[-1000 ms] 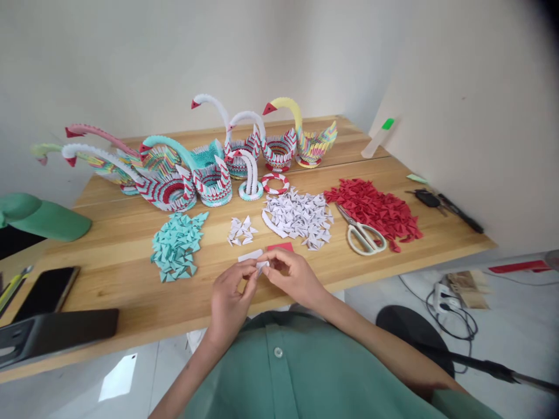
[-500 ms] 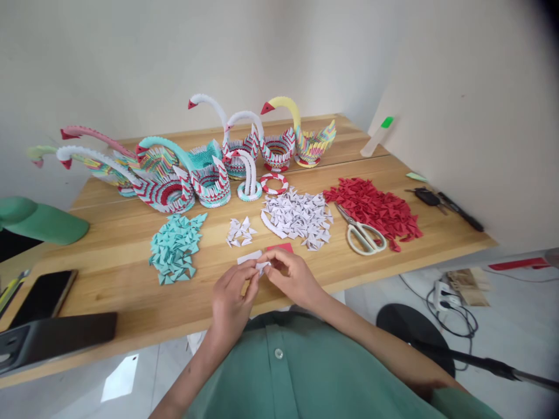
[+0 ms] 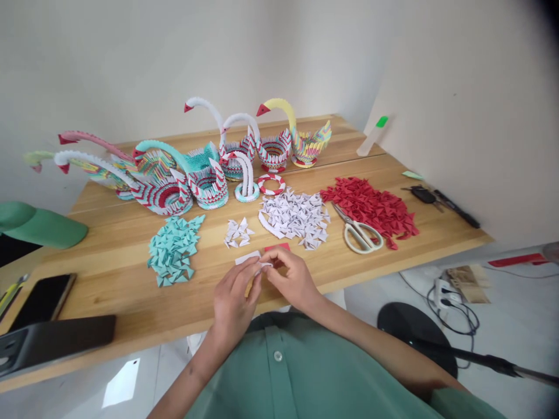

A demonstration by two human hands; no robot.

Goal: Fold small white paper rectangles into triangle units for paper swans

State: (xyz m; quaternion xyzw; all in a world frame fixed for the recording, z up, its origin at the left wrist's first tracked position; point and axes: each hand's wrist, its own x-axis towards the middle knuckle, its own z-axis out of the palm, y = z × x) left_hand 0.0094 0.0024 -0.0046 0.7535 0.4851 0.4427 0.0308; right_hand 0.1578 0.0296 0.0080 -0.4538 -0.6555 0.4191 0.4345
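Observation:
My left hand [image 3: 232,302] and my right hand [image 3: 292,278] meet at the near edge of the wooden table [image 3: 122,279], both pinching one small white folded paper piece [image 3: 263,265] between their fingertips. Just beyond them lie a white paper strip [image 3: 245,256] and a red paper slip [image 3: 279,247]. Further out are a small cluster of white folded triangles [image 3: 238,231], a big white pile [image 3: 296,214], a teal pile [image 3: 173,248] and a red pile [image 3: 371,207].
Several modular paper swans [image 3: 205,169] stand in a row at the back. White-handled scissors [image 3: 358,230] lie by the red pile. A phone [image 3: 42,297] and a dark device [image 3: 52,340] sit at left, a green cap [image 3: 41,224] beyond, keys [image 3: 425,195] far right.
Both hands stay together on the white piece, fingers shifting slightly as they work it. The view has drifted a little; nothing on the table moved.

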